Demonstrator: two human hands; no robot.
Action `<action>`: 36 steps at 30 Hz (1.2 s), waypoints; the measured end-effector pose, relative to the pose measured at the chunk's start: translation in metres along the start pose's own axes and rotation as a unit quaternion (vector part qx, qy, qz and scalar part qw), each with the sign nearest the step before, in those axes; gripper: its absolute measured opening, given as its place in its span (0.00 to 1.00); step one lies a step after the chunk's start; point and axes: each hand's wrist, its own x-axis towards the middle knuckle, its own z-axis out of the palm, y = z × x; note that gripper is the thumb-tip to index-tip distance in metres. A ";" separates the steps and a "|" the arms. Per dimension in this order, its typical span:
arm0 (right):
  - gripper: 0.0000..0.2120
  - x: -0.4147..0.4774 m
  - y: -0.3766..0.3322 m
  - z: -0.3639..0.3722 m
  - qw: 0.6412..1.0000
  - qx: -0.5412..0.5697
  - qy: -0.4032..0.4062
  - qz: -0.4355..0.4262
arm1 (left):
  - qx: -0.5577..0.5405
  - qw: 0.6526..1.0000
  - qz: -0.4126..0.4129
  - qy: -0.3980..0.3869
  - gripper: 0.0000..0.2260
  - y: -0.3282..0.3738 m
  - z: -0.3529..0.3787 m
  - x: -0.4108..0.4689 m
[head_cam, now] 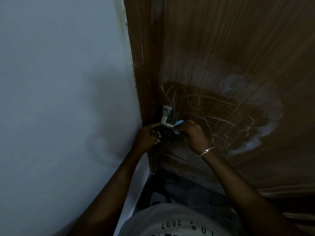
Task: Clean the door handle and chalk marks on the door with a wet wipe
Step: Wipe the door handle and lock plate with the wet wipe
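Note:
A brown wooden door point(238, 48) fills the right of the view. Its metal handle point(166, 119) sits at the door's left edge. Thin chalk scribbles point(213, 116) cover a dark damp patch to the right of the handle, with whitish smears point(265, 132) around its rim. My right hand point(192, 133) presses a pale blue wet wipe point(229, 124) against the handle's lever. My left hand point(148, 135) rests at the door's edge just left of the handle, fingers curled; whether it grips the handle is unclear.
A pale grey wall point(64, 99) takes up the left half. The brown door frame point(144, 65) runs between wall and door. Dark floor point(184, 189) lies below, close to my body. The light is dim.

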 end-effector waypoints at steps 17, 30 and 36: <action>0.11 0.007 -0.005 0.009 0.994 -0.031 0.041 0.098 | 0.012 1.000 0.001 -0.006 0.21 -0.001 -0.002 0.000; 0.09 0.011 0.000 0.012 0.992 -0.046 0.072 0.095 | -0.005 1.000 0.004 -0.006 0.21 -0.004 0.001 0.001; 0.08 0.014 -0.007 0.025 0.993 -0.096 0.040 0.049 | 0.005 1.000 0.002 -0.009 0.20 -0.002 -0.001 0.002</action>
